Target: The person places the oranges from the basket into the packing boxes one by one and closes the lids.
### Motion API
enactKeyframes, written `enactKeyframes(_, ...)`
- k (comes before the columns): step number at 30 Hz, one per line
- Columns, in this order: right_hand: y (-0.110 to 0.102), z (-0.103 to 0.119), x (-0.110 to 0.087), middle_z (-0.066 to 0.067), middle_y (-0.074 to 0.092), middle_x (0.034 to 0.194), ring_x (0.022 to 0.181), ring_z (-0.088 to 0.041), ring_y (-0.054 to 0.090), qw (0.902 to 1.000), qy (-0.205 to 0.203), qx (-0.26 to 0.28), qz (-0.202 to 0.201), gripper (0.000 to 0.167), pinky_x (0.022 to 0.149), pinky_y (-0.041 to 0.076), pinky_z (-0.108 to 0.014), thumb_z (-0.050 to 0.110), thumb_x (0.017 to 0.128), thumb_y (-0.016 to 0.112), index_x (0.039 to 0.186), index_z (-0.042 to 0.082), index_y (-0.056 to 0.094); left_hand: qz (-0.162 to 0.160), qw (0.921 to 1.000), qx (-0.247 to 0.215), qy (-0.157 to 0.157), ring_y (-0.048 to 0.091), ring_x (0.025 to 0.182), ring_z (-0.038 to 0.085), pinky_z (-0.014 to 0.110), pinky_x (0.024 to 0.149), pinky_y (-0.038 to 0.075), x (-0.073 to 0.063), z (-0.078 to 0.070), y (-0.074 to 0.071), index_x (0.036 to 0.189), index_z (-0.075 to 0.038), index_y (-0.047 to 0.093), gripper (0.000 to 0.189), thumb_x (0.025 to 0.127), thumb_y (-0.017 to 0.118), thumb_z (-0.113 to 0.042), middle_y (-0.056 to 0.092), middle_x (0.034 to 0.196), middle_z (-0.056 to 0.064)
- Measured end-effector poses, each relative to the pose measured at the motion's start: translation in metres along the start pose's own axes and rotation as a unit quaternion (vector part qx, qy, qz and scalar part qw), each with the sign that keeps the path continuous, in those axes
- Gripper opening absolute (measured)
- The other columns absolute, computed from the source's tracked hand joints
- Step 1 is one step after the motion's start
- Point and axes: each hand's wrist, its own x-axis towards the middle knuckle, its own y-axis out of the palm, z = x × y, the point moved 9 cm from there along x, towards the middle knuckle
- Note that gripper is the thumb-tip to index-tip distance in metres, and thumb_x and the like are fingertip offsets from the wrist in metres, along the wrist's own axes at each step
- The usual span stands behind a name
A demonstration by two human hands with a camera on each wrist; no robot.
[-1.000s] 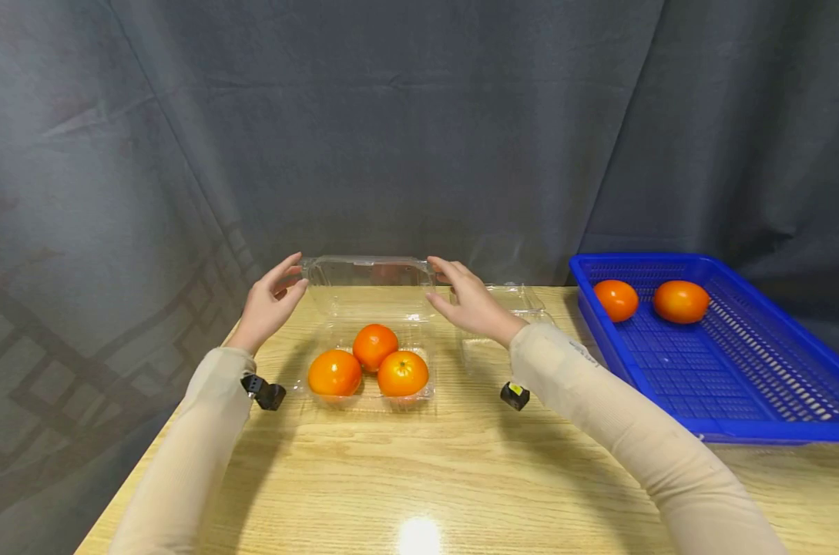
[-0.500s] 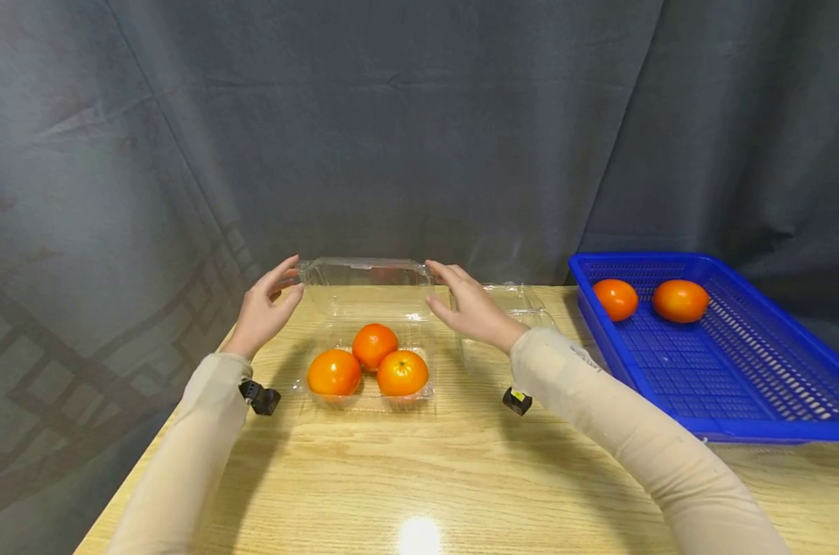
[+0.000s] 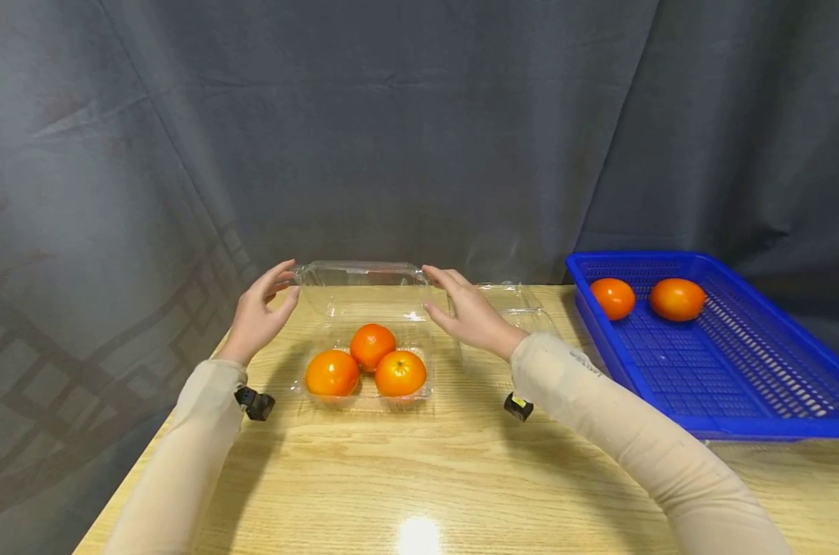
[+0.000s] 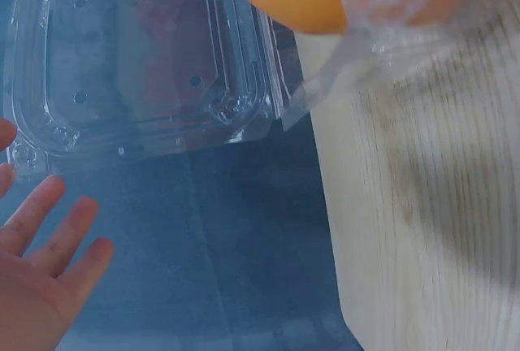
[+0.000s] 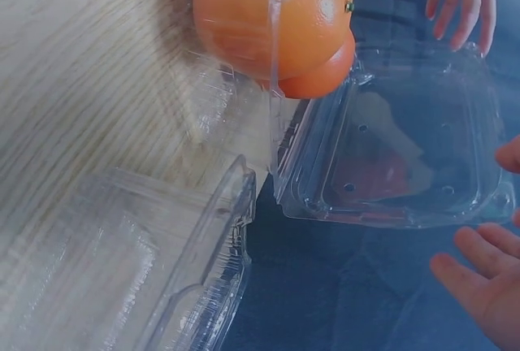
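A clear plastic clamshell box (image 3: 364, 404) stands on the table with three oranges (image 3: 401, 374) in its base. Its hinged lid (image 3: 364, 297) is raised at the back, roughly upright. At the lid's left upper corner is my left hand (image 3: 258, 314), fingers extended and thumb apart from them. My right hand (image 3: 473, 314) is at the opposite corner in much the same pose. In the left wrist view, straight fingers (image 4: 69, 237) lie close to the lid's corner. The right wrist view shows the right hand (image 5: 487, 286) beside the lid; exact contact is hard to tell.
Another clear clamshell box (image 3: 523, 312) stands behind my right forearm, partly hidden. Farther right is a blue plastic basket (image 3: 641, 385) with two orange fruits (image 3: 677, 299). A grey curtain (image 3: 405, 139) hangs behind the wooden table (image 3: 364, 478).
The lid's top edge has dropped slightly in view, and both hands have shifted a little down and left with it. The oranges and the basket hold their places apart from a small camera shift.
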Motion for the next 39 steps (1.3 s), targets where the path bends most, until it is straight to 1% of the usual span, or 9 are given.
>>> enactKeyframes(4, 0.0, 0.003, -0.002, -0.018, 0.049, 0.133, 0.12, -0.032, 0.052, 0.9998, -0.019, -0.009, -0.007, 0.059, 0.104, 0.043, -0.044, 0.013, 0.089, 0.06, 0.142, 0.001, 0.035, -0.009, 0.9995, 0.02, 0.021, 0.054, 0.116, 0.042, 0.059, 0.103, 0.037, -0.001, -0.001, -0.002, 0.138, -0.01, 0.045, 0.047, 0.093, 0.055, -0.016, 0.054, 0.128, 0.023)
enactKeyframes(9, 0.001, 0.004, -0.005, -0.019, 0.049, 0.134, 0.121, -0.032, 0.052, 0.9993, -0.031, -0.02, -0.009, 0.059, 0.105, 0.043, -0.044, 0.013, 0.089, 0.061, 0.141, 0.001, 0.035, -0.009, 0.9988, 0.03, 0.036, 0.054, 0.115, 0.043, 0.059, 0.103, 0.037, -0.003, -0.001, -0.002, 0.138, -0.009, 0.045, 0.047, 0.093, 0.055, -0.015, 0.055, 0.126, 0.024)
enactKeyframes(13, 0.001, 0.005, -0.008, -0.019, 0.049, 0.134, 0.12, -0.032, 0.052, 0.9991, -0.03, -0.029, -0.004, 0.061, 0.104, 0.043, -0.045, 0.013, 0.088, 0.062, 0.142, 0.002, 0.035, -0.005, 0.9983, 0.038, 0.044, 0.053, 0.115, 0.044, 0.059, 0.103, 0.036, -0.005, -0.002, -0.002, 0.137, -0.008, 0.045, 0.046, 0.093, 0.055, -0.015, 0.055, 0.126, 0.024)
enactKeyframes(19, 0.003, 0.005, -0.012, -0.017, 0.048, 0.133, 0.119, -0.031, 0.052, 0.999, -0.016, -0.039, 0.015, 0.063, 0.103, 0.044, -0.045, 0.016, 0.089, 0.062, 0.144, 0.005, 0.032, -0.007, 0.9971, 0.049, 0.057, 0.054, 0.114, 0.042, 0.055, 0.103, 0.039, -0.01, -0.005, -0.004, 0.137, -0.01, 0.047, 0.046, 0.092, 0.056, -0.014, 0.057, 0.124, 0.022)
enactKeyframes(25, 0.003, 0.007, -0.015, -0.017, 0.05, 0.132, 0.119, -0.03, 0.053, 0.9988, -0.023, -0.041, 0.012, 0.064, 0.103, 0.045, -0.043, 0.016, 0.089, 0.062, 0.144, 0.005, 0.032, -0.013, 0.9963, 0.05, 0.068, 0.057, 0.111, 0.039, 0.055, 0.102, 0.04, -0.014, -0.006, -0.007, 0.136, -0.011, 0.049, 0.041, 0.094, 0.051, -0.011, 0.059, 0.124, 0.021)
enactKeyframes(29, 0.003, 0.007, -0.017, -0.016, 0.051, 0.131, 0.118, -0.029, 0.054, 0.9983, -0.029, -0.05, 0.007, 0.063, 0.103, 0.045, -0.042, 0.015, 0.089, 0.062, 0.143, 0.005, 0.033, -0.029, 0.9949, 0.056, 0.079, 0.058, 0.109, 0.035, 0.053, 0.099, 0.043, -0.017, -0.006, -0.009, 0.133, -0.01, 0.053, 0.038, 0.095, 0.05, -0.008, 0.062, 0.121, 0.02)
enactKeyframes(36, 0.003, 0.01, -0.021, -0.016, 0.052, 0.131, 0.118, -0.029, 0.055, 0.9975, -0.045, -0.055, -0.003, 0.063, 0.103, 0.045, -0.043, 0.012, 0.088, 0.063, 0.143, 0.004, 0.034, -0.066, 0.9901, 0.077, 0.097, 0.062, 0.103, 0.03, 0.046, 0.093, 0.047, -0.02, -0.011, -0.015, 0.126, -0.01, 0.06, 0.035, 0.092, 0.056, -0.005, 0.068, 0.114, 0.015)
enactKeyframes(38, 0.003, 0.011, -0.022, -0.016, 0.052, 0.131, 0.117, -0.029, 0.055, 0.9973, -0.049, -0.055, -0.004, 0.062, 0.103, 0.045, -0.042, 0.012, 0.088, 0.063, 0.142, 0.004, 0.034, -0.076, 0.9883, 0.084, 0.102, 0.063, 0.102, 0.023, 0.042, 0.092, 0.048, -0.02, -0.012, -0.017, 0.123, -0.01, 0.062, 0.033, 0.09, 0.059, -0.005, 0.069, 0.113, 0.013)
enactKeyframes(39, 0.003, 0.011, -0.022, -0.016, 0.052, 0.13, 0.116, -0.029, 0.056, 0.9972, -0.051, -0.055, -0.005, 0.061, 0.103, 0.045, -0.042, 0.012, 0.088, 0.062, 0.142, 0.004, 0.035, -0.082, 0.9875, 0.086, 0.104, 0.064, 0.101, 0.016, 0.039, 0.092, 0.048, -0.021, -0.013, -0.018, 0.121, -0.01, 0.064, 0.033, 0.089, 0.06, -0.005, 0.069, 0.112, 0.011)
